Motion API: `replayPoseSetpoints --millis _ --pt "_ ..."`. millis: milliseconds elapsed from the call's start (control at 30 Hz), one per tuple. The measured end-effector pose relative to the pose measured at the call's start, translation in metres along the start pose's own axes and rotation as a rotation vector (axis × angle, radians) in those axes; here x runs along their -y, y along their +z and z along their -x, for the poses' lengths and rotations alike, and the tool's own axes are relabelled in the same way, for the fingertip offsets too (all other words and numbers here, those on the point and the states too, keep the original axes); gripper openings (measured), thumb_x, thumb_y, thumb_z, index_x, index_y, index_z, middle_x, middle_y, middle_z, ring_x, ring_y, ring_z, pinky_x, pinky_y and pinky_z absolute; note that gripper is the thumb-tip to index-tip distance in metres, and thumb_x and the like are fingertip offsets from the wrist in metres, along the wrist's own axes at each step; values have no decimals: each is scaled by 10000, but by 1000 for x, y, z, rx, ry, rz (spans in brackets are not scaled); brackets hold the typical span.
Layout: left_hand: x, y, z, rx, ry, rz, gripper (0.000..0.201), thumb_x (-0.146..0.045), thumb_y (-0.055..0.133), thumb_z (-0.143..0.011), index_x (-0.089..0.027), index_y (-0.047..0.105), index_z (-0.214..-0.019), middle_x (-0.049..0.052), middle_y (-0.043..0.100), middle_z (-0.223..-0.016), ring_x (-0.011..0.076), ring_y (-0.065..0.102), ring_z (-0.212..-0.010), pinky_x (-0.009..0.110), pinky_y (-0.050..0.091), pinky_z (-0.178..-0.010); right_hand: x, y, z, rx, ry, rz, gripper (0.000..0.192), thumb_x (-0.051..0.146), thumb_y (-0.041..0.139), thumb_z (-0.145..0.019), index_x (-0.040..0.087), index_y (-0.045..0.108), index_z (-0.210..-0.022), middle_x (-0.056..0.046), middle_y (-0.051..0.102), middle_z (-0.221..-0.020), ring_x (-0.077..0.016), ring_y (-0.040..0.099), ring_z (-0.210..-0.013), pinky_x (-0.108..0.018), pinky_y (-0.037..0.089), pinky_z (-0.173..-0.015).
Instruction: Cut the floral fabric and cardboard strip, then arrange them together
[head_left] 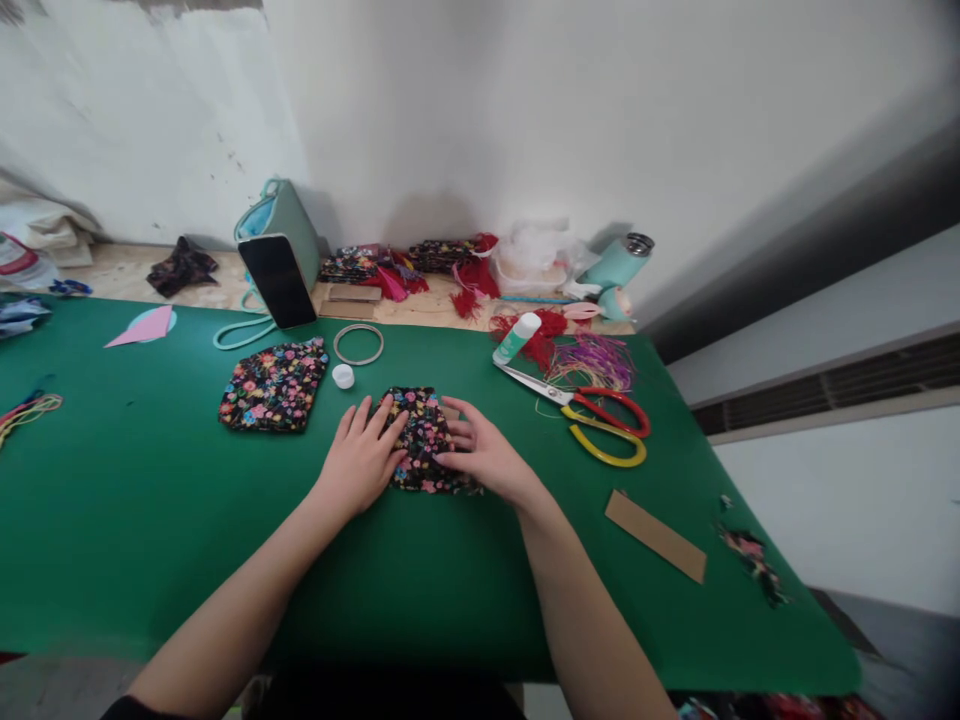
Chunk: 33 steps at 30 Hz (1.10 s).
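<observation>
A piece of black floral fabric [421, 430] lies on the green table top [420, 590] in front of me. My left hand [361, 455] rests flat on its left side, fingers spread, pressing it down. At the right edge, my right hand [484, 452] has its thumb on the fabric and its fingers curled along the side. A bit of brown shows between those fingers; I cannot make out what it is. Up and to the left is a stack of similar floral fabric [276, 388]. A small white cap [343, 376] and a bangle-like ring [358, 362] lie just beyond my left hand.
Scissors [577, 400] with red and yellow handles lie right of my right hand, below a glue stick [516, 338]. A cardboard strip [656, 535] is nearer the right edge. A phone [279, 280] leans on a mint-coloured case [296, 225]; red tassels [476, 285] lie along the wall.
</observation>
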<state>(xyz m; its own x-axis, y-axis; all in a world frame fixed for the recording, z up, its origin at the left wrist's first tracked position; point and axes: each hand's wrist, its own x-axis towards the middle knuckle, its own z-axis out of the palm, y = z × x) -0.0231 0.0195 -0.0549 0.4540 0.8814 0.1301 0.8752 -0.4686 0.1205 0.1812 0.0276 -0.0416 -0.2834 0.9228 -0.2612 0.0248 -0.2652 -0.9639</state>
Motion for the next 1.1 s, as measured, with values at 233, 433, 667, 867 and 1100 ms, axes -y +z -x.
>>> replayPoseSetpoints --millis 233,433,667,867,1100 --pt "0 -7 2 -29 -132 -126 482 -406 499 -902 -182 546 -1326 163 513 -1370 393 405 -1304 534 334 -1061 -2 -6 3 -37 -99 253 667 57 552 -683 236 471 -1321 -104 640 -1153 -186 666 -907 -384 546 -814" --pt "-1 -15 0 -5 -170 -166 521 -409 511 -896 -55 571 -1274 221 504 -1344 400 398 -1302 509 317 -1087 -1 -13 -4 -204 -161 326 430 92 560 -717 188 590 -1136 -101 689 -1052 -208 668 -945 -399 522 -864" --pt "5 -23 -6 15 72 -60 390 -351 437 -929 -94 637 -1144 163 392 -1472 349 270 -1397 492 269 -1122 -7 -16 -11 -357 -200 269 450 146 587 -729 212 577 -1173 -98 680 -1104 -216 642 -1030 -378 554 -839" --pt "3 -7 0 160 220 9 622 -471 477 -905 -219 344 -1458 79 240 -1564 319 167 -1440 492 184 -1149 -14 -17 -18 -318 -236 245 487 174 577 -749 223 539 -1232 -92 655 -1110 -205 641 -1015 -400 546 -887" --pt "-13 0 9 145 43 -51 670 -521 501 -881 -226 348 -1462 122 290 -1538 379 335 -1335 519 254 -1094 -13 -24 -20 -221 -283 436 674 316 650 -767 219 386 -1380 -149 534 -1309 -267 527 -1217 -491 447 -1020"
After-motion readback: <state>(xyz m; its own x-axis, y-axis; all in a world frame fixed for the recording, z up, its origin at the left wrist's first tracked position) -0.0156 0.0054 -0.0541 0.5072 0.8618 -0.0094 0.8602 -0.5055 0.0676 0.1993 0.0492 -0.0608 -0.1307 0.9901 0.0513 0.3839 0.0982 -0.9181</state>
